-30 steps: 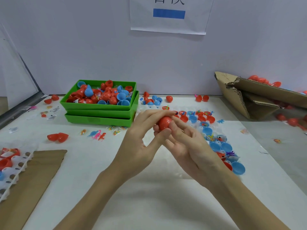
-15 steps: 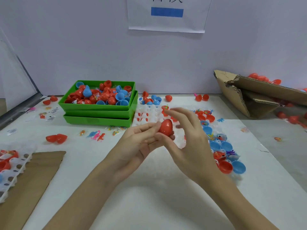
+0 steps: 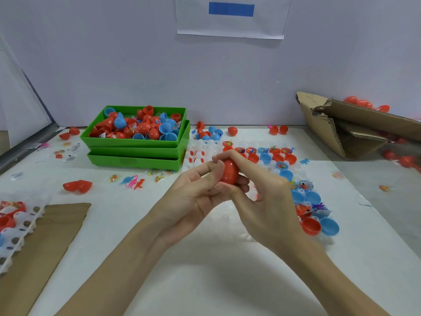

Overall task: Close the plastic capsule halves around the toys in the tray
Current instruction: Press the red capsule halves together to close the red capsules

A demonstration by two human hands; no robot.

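Both forearms are reaching in from the bottom edge and meeting above the white table (image 3: 205, 281). The left hand (image 3: 196, 192) is lying palm up, its fingers curling round the red capsule (image 3: 229, 171) from below and the left. The right hand (image 3: 266, 192) is gripping the same capsule, forefinger arching over its top, thumb pressing underneath. The capsule is standing upright between them, raised just in front of the white tray (image 3: 205, 148). The fingers are covering much of the capsule's seam, and the hands are hiding the tray's middle.

red capsule (image 3: 230, 171) gripped by left hand (image 3: 196, 197), right hand (image 3: 266, 197), above white tray (image 3: 205, 151)
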